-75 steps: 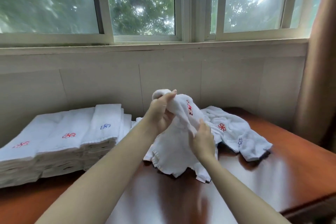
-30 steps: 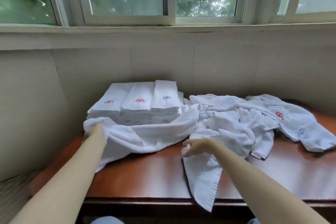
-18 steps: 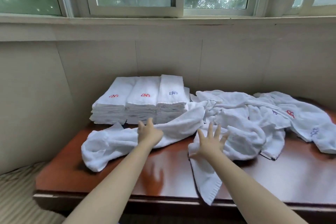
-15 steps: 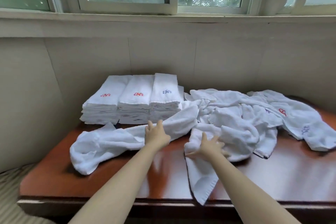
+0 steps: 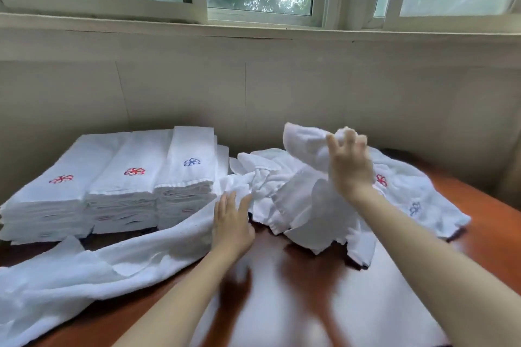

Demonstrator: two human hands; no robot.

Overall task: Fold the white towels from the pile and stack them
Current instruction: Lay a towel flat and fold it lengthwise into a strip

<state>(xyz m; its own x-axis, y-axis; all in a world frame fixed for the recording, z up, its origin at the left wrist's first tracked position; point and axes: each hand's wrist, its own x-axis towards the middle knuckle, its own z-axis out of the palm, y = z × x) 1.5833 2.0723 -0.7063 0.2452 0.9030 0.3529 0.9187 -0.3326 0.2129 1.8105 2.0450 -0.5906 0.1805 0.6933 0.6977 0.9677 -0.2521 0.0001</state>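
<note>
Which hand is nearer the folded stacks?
Left. The left hand lies just right of the stacks; the right hand is farther right, holding a towel.

Free passage is left over the bare glossy reddish-brown wooden table (image 5: 296,304) at lower centre of the frame. The left is blocked by three stacks of folded white towels (image 5: 121,186) and a long loose white towel (image 5: 84,267) laid before them; centre right is filled by a crumpled heap of white towels (image 5: 304,205).
</note>
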